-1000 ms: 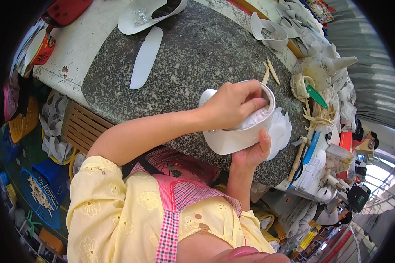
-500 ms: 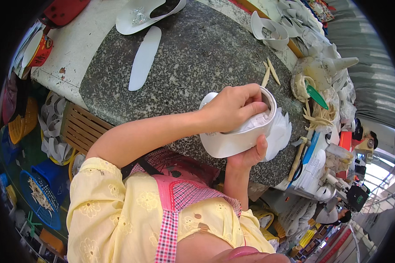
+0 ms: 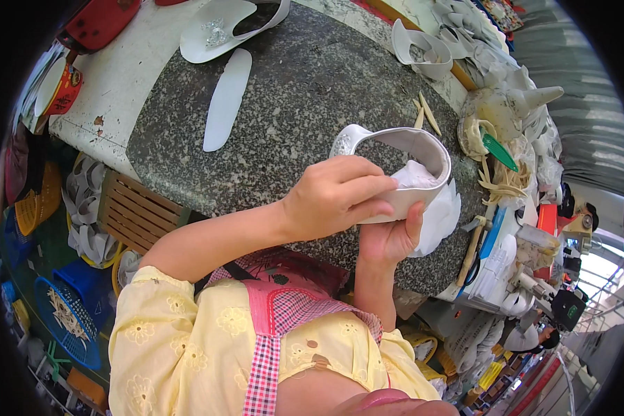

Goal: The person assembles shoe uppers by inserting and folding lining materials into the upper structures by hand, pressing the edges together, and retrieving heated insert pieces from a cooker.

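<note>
A white shoe upper (image 3: 433,151), curved into a loop with sparkling stones at its far left end, is held above the stone slab. My right hand (image 3: 390,239) supports it from below at the near right, thumb up against its outer wall. My left hand (image 3: 340,194) pinches the near edge, its fingertips by the pale crumpled lining (image 3: 414,175) inside and its thumb lower on the outside. Beneath and right of the upper lie several white, petal-like pieces (image 3: 440,218), partly hidden. A flat white insole-shaped piece (image 3: 227,100) rests further left on the slab.
Another white upper with stones (image 3: 211,31) lies at the far left of the dark speckled slab (image 3: 291,90). At right stand a glue-stained pot (image 3: 473,139) with a green-handled tool (image 3: 499,151), and a hammer (image 3: 470,249). More uppers (image 3: 430,55) sit at far right.
My left hand has drawn back leftward and nearer from the upper's right-hand opening to its near edge. The upper has turned and tilted, showing its stones and more of its inside.
</note>
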A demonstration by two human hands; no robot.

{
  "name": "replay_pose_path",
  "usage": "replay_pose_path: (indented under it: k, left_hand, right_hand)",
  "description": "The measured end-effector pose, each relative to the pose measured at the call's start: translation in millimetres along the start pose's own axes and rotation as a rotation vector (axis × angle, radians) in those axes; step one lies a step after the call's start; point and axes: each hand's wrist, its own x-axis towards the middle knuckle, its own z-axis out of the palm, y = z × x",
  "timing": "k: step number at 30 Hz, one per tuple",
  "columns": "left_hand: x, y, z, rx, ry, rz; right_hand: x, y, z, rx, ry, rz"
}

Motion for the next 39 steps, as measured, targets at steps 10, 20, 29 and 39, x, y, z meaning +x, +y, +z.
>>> replay_pose_path:
  k: [10,20,29,39]
  left_hand:
    - [-1.0,2.1,1.0,0.004,0.005,-0.117]
    - [16.7,-0.5,-7.6,-0.137,-0.283,-0.256]
    - [21.4,-0.4,-9.9,-0.183,-0.222,-0.269]
    - [66.8,0.4,-43.8,-0.428,-1.109,-0.38]
  right_hand:
    - [3.7,12.8,11.7,-0.352,0.217,-0.271]
    - [9.3,5.8,1.1,-0.554,0.158,-0.361]
    - [11.4,13.7,6.8,-0.558,0.11,-0.362]
    - [24.7,-54.0,28.3,-1.618,-0.235,-1.297]
